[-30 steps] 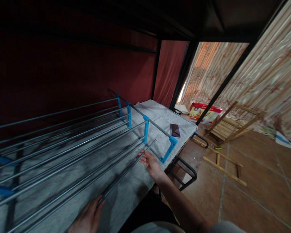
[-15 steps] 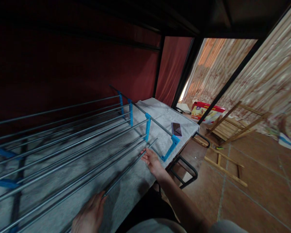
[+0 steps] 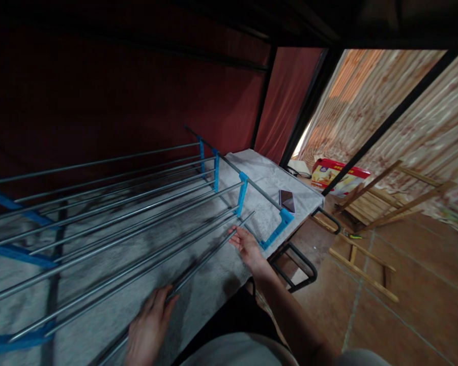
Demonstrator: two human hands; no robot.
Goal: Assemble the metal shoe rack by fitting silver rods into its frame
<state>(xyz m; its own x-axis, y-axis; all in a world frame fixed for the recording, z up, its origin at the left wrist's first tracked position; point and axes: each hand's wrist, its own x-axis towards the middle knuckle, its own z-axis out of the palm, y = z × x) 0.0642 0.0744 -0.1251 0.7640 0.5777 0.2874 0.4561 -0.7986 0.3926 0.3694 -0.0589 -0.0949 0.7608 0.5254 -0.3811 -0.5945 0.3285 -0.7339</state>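
A rack of grey metal tubes [image 3: 137,207] joined by blue plastic brackets [image 3: 242,194] lies across the light bed cover. Along its near side runs a loose metal tube [image 3: 202,262], which both hands hold. My left hand [image 3: 150,323] is closed round the tube toward its lower part. Nearer the upper end, my right hand [image 3: 247,245] pinches it between thumb and fingers. That end is free and sits short of the blue corner bracket [image 3: 278,230], apart from it.
A phone [image 3: 287,201] lies on the bed cover [image 3: 252,170] beyond the rack. Black bed-frame bars [image 3: 295,267] edge the bed on the right. On the tiled floor are a wooden frame piece [image 3: 362,274], a folding wooden stool [image 3: 389,198] and a red-and-yellow box [image 3: 339,175].
The view has swung slightly left, so the rack and the room appear further right. Both hands keep hold of the tube, which has hardly moved against the rack.
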